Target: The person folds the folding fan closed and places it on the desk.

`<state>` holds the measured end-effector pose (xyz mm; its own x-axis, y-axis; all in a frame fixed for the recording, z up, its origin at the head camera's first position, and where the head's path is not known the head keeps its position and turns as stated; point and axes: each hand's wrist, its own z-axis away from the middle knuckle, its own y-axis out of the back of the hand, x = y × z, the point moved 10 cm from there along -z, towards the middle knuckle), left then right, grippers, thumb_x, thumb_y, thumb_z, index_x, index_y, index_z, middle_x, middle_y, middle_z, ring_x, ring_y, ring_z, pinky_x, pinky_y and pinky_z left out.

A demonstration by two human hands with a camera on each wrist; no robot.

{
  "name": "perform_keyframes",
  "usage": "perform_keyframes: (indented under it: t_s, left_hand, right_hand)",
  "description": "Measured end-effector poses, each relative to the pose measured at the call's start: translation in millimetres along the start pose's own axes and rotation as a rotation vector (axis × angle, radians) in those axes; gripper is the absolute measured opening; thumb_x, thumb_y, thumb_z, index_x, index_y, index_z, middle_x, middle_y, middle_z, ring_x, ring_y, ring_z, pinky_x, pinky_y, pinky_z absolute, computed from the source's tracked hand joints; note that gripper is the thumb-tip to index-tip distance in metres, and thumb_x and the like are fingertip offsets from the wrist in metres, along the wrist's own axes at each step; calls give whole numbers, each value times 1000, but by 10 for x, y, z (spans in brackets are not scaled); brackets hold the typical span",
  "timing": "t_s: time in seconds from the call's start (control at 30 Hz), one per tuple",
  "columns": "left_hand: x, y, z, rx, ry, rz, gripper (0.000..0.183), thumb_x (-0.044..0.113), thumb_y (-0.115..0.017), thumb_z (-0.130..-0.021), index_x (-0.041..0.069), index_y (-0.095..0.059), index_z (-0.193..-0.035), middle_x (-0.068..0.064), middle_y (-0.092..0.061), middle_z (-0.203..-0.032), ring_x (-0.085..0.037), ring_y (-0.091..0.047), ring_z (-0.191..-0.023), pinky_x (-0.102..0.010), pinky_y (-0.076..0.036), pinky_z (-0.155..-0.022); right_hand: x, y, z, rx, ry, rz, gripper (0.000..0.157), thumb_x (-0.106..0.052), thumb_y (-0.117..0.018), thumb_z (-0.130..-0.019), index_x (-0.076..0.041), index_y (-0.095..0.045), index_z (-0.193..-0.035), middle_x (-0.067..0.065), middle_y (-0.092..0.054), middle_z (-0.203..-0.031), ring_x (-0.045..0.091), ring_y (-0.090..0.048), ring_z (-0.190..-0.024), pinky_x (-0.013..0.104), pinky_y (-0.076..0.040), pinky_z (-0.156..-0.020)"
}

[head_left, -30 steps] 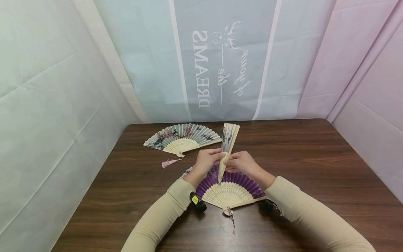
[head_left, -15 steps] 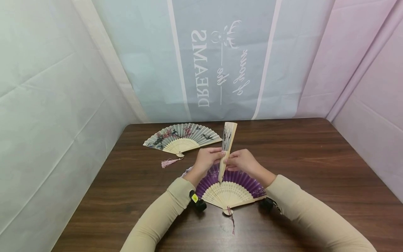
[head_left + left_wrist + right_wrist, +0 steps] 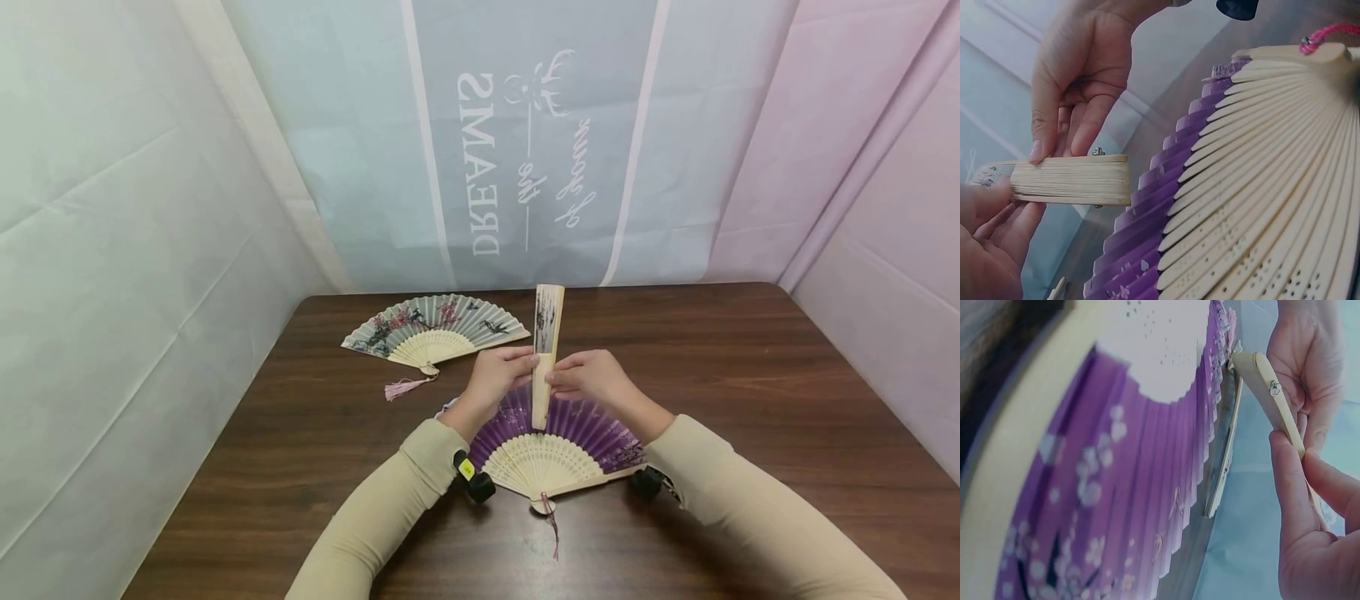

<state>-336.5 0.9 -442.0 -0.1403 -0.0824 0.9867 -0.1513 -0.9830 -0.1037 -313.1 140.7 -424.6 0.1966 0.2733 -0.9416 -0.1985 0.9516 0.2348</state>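
Note:
In the head view a folded hand fan [image 3: 545,333], pale ribs with grey printed cloth, stands nearly upright above the table. My left hand [image 3: 499,375] pinches its left side, and my right hand [image 3: 591,375] pinches the opposite side with thumb and fingers. Seen in the left wrist view, the folded fan's ribs [image 3: 1072,181] lie stacked flat between both hands, a small metal rivet [image 3: 1099,151] near the end. Beneath it a purple fan [image 3: 551,467] lies spread on the table, its pierced pale ribs [image 3: 1260,187] toward me; the folded fan hides part of its cloth.
A grey fan [image 3: 435,333] with flower and bird prints lies spread at the back left, its pink tassel [image 3: 405,387] toward the front. The brown wooden table [image 3: 750,375] ends at a printed blue cloth [image 3: 540,167] behind, with white cloth walls on both sides.
The held fan's slightly spread ribs have come together into an even stack, and the fan has turned more upright. My right hand has shifted slightly right.

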Motion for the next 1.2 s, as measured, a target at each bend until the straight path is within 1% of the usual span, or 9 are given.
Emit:
perform_keyframes:
  t_s: [0.13, 0.3, 0.4, 0.53, 0.63, 0.83, 0.93, 1.07, 1.2]
  left_hand:
    - [29, -32, -6, -2, -18, 20, 28, 5, -65, -95, -6, -67, -121, -25, -69, -117, -26, -73, -101, -30, -62, -87]
    - [63, -83, -32, 15, -35, 28, 27, 4, -66, -94, -8, -68, -118, -26, -70, -114, -27, -73, -99, -30, -63, -85]
    - [97, -155, -73, 38, -40, 60, 25, 3, -67, -93, -9, -69, -115, -26, -71, -112, -30, -73, -100, -31, -63, -85]
    - [154, -275, -157, 74, -41, 76, 22, 4, -69, -92, -9, -71, -110, -24, -72, -109, -32, -73, -100, -31, -63, -84]
    - [208, -362, -226, 100, -52, 43, 20, 5, -69, -92, -8, -72, -106, -23, -74, -106, -31, -73, -99, -30, -64, -82]
    - [314, -597, -382, 130, -91, -12, 17, 4, -72, -89, -9, -74, -99, -24, -75, -98, -31, -75, -92, -30, -65, -76]
    - [342, -703, -446, 167, -94, -56, 15, 5, -74, -88, -8, -75, -95, -24, -75, -93, -31, -75, -88, -29, -65, -72]
    - [316, -800, -520, 219, -84, -105, 14, 7, -75, -87, -6, -76, -91, -21, -76, -87, -29, -76, -83, -29, -65, -69]
    - [239, -888, -586, 227, -77, -139, 12, 8, -75, -87, -4, -77, -89, -18, -77, -87, -25, -76, -81, -28, -65, -69]
  right_hand:
    - [-4, 48, 14, -2, -1, -8, 35, -3, -67, -93, 19, -59, -119, 24, -74, -98, 13, -73, -73, 36, -65, -80]
    - [-31, 131, 28, 1, 31, -16, 37, -3, -67, -93, 20, -58, -120, 26, -74, -98, 15, -74, -74, 38, -64, -81]
    - [-53, 234, 20, 28, 46, -26, 39, -5, -69, -92, 20, -59, -120, 21, -76, -92, 14, -74, -73, 36, -64, -80]
    - [-80, 382, 13, 60, 35, -75, 43, -6, -69, -92, 19, -57, -124, 7, -76, -82, 9, -73, -71, 31, -64, -78]
    - [-105, 484, 1, 70, 31, -80, 44, -6, -68, -93, 20, -55, -126, 0, -75, -79, 7, -72, -70, 28, -64, -77]
    - [-125, 730, -57, 93, 30, -34, 46, -7, -65, -95, 21, -51, -129, 2, -75, -84, 5, -71, -71, 26, -64, -77]
    - [-102, 860, -97, 116, 9, -8, 47, -9, -65, -96, 20, -51, -131, 0, -75, -83, 4, -71, -71, 25, -64, -77]
    - [-61, 999, -146, 152, -9, 23, 47, -10, -65, -96, 20, -51, -131, -3, -73, -78, 3, -70, -70, 24, -64, -75]
    - [-4, 1084, -184, 158, -20, 33, 47, -9, -64, -96, 21, -51, -129, -5, -72, -75, 2, -70, -68, 23, -64, -73]
